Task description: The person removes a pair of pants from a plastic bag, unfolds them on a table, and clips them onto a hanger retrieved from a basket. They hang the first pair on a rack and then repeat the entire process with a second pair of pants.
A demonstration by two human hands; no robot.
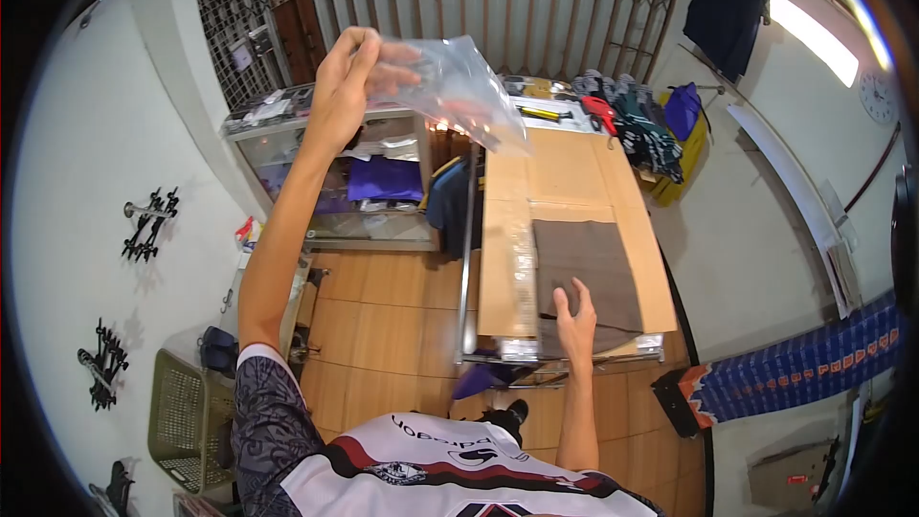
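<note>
The word "paragon" can be read in dark letters across the chest of the person's shirt. Large orange-red capitals run along the blue roll at the right, but they are too unclear to read, as are the wall clock's small numerals.

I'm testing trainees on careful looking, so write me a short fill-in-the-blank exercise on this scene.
1. The person's ____ hand holds up the clear plastic bag.
2. The other hand is at the folded dark brown cloth, which lies on a flat tan ____ sheet.
3. The dark long-sleeved garment hangs on the picture's ____ side.

Missing words: left; cardboard; right.
</note>
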